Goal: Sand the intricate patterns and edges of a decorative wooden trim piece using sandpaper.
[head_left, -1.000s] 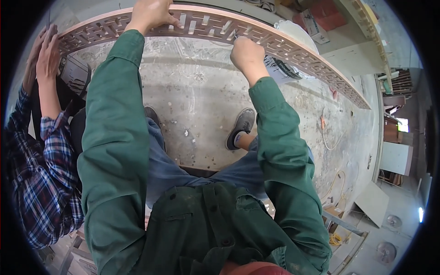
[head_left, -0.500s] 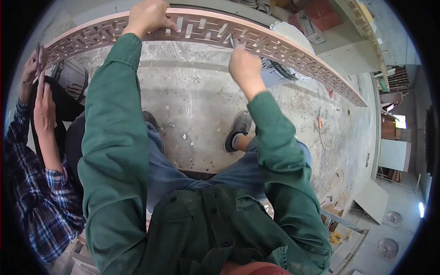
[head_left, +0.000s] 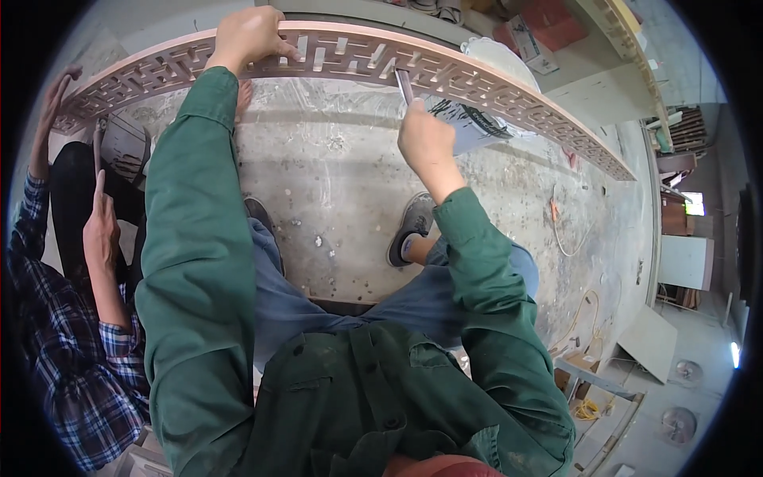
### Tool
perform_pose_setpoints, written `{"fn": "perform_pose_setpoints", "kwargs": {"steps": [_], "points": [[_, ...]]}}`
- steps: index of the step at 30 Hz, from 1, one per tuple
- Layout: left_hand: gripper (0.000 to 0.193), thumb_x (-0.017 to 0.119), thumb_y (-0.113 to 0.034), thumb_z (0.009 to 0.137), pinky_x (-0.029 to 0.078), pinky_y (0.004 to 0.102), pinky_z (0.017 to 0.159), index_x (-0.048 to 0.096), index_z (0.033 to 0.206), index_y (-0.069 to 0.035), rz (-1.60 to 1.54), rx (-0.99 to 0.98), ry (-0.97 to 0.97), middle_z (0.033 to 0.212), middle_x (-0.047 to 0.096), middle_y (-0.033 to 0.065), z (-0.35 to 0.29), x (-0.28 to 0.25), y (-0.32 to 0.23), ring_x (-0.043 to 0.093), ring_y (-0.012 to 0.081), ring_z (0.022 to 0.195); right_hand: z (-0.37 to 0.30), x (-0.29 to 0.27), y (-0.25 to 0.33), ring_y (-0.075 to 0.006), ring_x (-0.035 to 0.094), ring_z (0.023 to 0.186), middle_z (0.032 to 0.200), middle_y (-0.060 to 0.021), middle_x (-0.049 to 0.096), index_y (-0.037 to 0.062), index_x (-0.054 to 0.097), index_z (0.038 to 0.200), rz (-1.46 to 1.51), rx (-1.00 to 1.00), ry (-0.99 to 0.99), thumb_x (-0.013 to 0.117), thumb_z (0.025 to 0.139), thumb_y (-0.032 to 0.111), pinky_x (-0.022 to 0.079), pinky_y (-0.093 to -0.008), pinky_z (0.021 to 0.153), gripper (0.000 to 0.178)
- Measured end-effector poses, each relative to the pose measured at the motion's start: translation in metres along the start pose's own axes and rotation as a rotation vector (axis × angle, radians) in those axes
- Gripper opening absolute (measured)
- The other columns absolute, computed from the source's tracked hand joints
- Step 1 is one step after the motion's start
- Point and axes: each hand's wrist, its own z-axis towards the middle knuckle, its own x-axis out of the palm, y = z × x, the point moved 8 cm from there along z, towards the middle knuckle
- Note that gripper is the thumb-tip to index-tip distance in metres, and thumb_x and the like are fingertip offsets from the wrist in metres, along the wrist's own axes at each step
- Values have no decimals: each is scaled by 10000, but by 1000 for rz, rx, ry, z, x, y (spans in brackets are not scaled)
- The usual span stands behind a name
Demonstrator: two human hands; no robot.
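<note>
A long wooden fretwork panel (head_left: 342, 52), pinkish brown with an openwork pattern, stretches across the far side in a curve. My left hand (head_left: 248, 38) is closed over its upper edge, left of the middle, with thumb and fingers on the lattice. In my right hand (head_left: 427, 137) is a narrow, flat, file-like tool (head_left: 404, 86). Its far end meets an opening in the lattice, while the fist stays below the panel. How far the tool reaches into the opening I cannot tell.
At left, a co-worker in a plaid shirt (head_left: 67, 350) holds a similar slim strip (head_left: 98, 147) beside the panel's end. A white bucket (head_left: 473, 127) stands behind the panel. An orange-ended cord (head_left: 555, 211) lies on the stained concrete floor (head_left: 334, 183). Farther right is a metal frame (head_left: 600, 378).
My right hand has drawn back slightly toward me, showing more of the tool. My left hand keeps its grip. The co-worker's near hand has moved down and right, away from the panel.
</note>
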Motion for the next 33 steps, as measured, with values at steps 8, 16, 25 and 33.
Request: {"fn": "perform_pose_setpoints", "kwargs": {"steps": [8,16,25,33], "points": [[541,823,-495,546,501,397,615,713,919,-119,-47,27,-53,694,674,93,-3,-7,1,659,278,686,40,-5,7,-365,680,725,802,-206,678,-9,594,913,20,-41,4,501,808,121,542,-451,633,191],[562,826,-505,540,502,387,596,716,930,-116,-44,26,-20,670,667,88,-6,-12,-3,659,269,659,14,-9,0,-382,667,693,729,-211,661,13,553,922,75,-27,-71,479,825,128,529,-484,619,168],[559,831,-486,542,521,378,627,719,947,-117,-37,49,-122,722,688,82,-8,-5,-1,669,265,683,-3,4,12,-297,682,582,715,-175,668,-143,569,1003,-68,-53,-28,577,759,107,528,-425,488,350],[573,826,-526,519,518,393,630,723,915,-125,-25,54,-69,694,676,85,-5,-3,-4,667,268,703,35,-7,25,-348,679,609,656,-203,654,-56,570,857,-122,-122,-129,533,788,91,535,-450,533,167]]}}
